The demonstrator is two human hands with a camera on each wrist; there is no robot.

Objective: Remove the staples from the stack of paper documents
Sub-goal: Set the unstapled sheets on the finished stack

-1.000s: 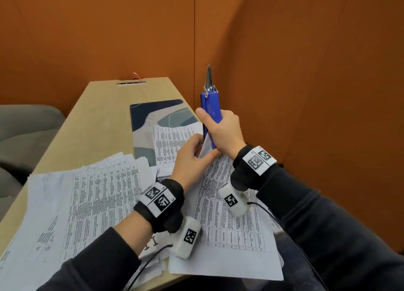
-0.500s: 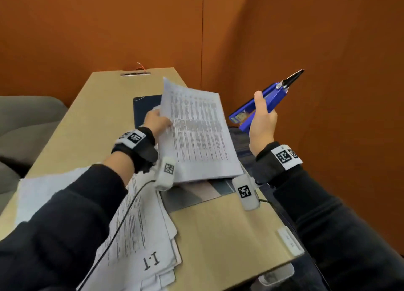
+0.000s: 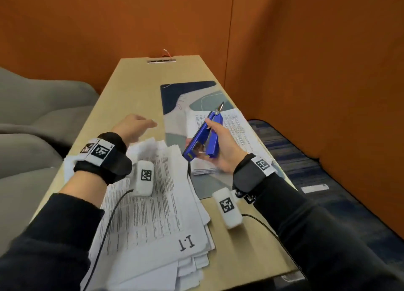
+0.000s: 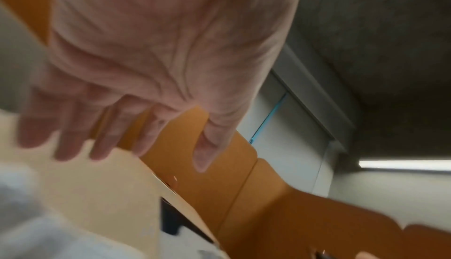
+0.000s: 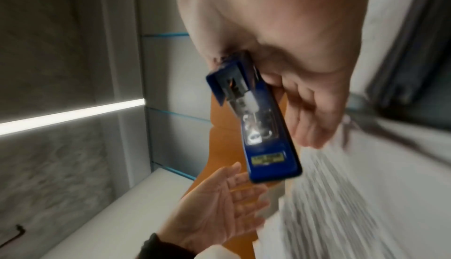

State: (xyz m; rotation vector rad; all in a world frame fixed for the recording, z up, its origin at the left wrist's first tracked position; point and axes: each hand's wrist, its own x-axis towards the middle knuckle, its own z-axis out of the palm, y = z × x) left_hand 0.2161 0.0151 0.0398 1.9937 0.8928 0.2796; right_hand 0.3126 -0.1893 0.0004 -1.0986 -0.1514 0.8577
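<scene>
1. White printed sheets form a loose, fanned pile (image 3: 153, 214) at the near left of the wooden table (image 3: 135, 89); the top page is marked "1.1" by its near edge.
2. Over that pile hangs the left forearm in a dark sleeve, with a black wrist strap and a small white tagged block whose cable trails back toward the person.
3. To the right, on bare wood, a second white tagged block hangs under the right wrist, with its own cable.
4. Farther on, the right hand (image 3: 223, 150) holds a blue staple remover (image 3: 203, 137), thumb on its upper side and fingers curled beneath; the metal tip points away and up to the right, and the tool's two blue arms stand spread at the near end.
5. Under that hand lies a smaller stack of documents (image 3: 231, 124) on a desk mat (image 3: 175, 98) with a dark blue and grey pattern. The tool is clear of the paper.
6. Level with it, the left hand (image 3: 133, 126) hovers above the table just beyond the pile, fingers (image 4: 102, 139) straight and spread, holding nothing; it is blurred in all views.
7. At the table's far end sits a metal cable slot (image 3: 161, 61) with a red wire poking out, against orange wall panels; grey upholstered seating stands to the left.
</scene>
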